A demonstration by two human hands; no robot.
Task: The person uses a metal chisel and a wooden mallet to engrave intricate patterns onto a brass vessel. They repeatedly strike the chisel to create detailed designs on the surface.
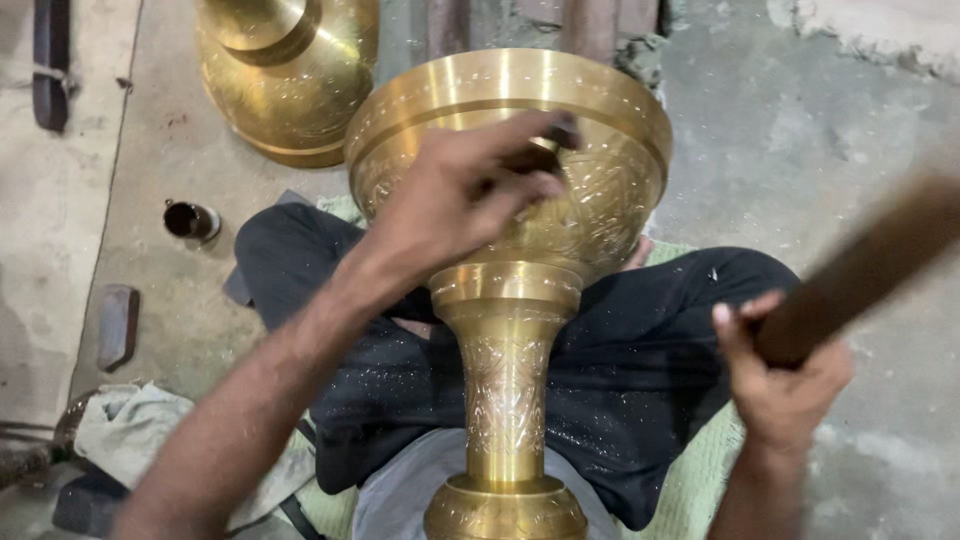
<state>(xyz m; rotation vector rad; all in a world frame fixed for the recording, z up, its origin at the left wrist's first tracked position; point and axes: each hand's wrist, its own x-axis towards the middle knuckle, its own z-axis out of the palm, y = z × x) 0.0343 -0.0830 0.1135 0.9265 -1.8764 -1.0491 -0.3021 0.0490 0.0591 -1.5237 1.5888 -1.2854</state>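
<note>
Two hands worked on a brass vase (507, 290) that lay across the person's lap, its engraved bowl pointing away toward the far part of the floor (830, 150) and its foot near the body. The step in hand looked like chasing the pattern into the bowl. The left hand (455, 205) reached over from the left, forearm slanting up across the lap, wrist bent down, and its fingers (530, 160) were pinched closed on a small dark tool (548, 152) set against the bowl's side just under the rim band; what kind of tool it was could not be told, as most of it was hidden. The right hand (780, 375) was raised at the right, clear of the vase, fist wrapped tight round the lower end of a brown wooden stick (860, 270) that ran up and right, blurred. By my judgement the next move called for a steady tool tip and a measured blow onto its head, with the vase kept from rolling on the legs. A second brass vessel (290, 70) stood beyond, toward the far left of the floor, a small dark cup (192, 220) near it, and a grey rag (130, 430) lay at the near left.
</note>
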